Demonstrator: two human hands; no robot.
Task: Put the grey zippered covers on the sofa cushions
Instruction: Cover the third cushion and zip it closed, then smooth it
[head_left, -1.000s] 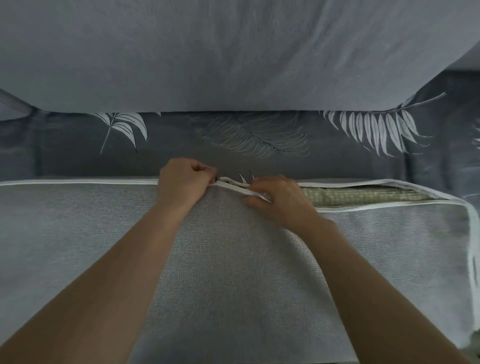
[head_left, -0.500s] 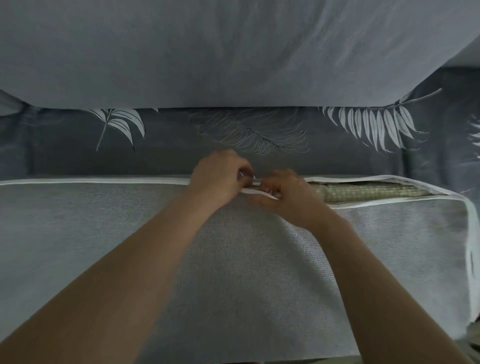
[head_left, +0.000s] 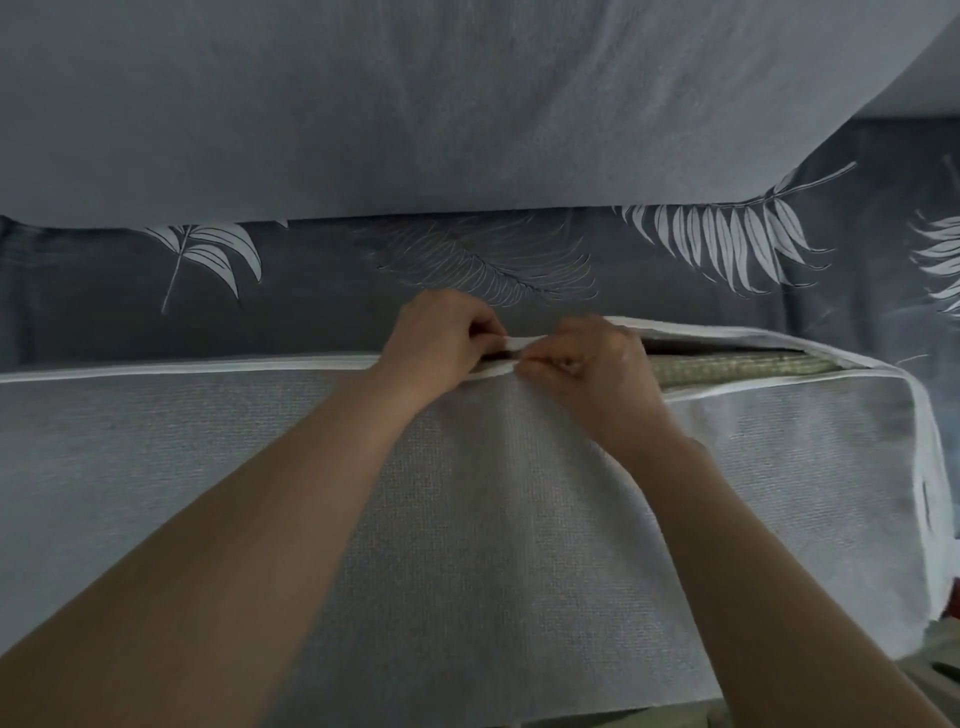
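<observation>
Both forearms are reaching forward across the grey cover (head_left: 467, 519), which is lying flat and wide in front of the person with the cushion (head_left: 727, 368) inside it. The left hand (head_left: 441, 332) is curling its fingers and pinching the white edging (head_left: 182, 370) at the far seam. The right hand (head_left: 592, 369) is sitting just beside it, almost touching, with fingers bent and pinching the same edging from the near side. The zip pull itself is hiding between the fingers and cannot be made out.

Left of the hands the seam is lying closed and straight. Right of the right hand it is gaping open as far as the cover's right corner, showing the cushion's green checked fabric. Leaf-print fabric (head_left: 311, 322) is lying just behind the far edge, and a pale back cushion (head_left: 467, 104) is overhanging it from above.

Compared with a second ago, both hands are sitting further right along the seam and closer together, the closed stretch is reaching further, and the gap is looking shorter.
</observation>
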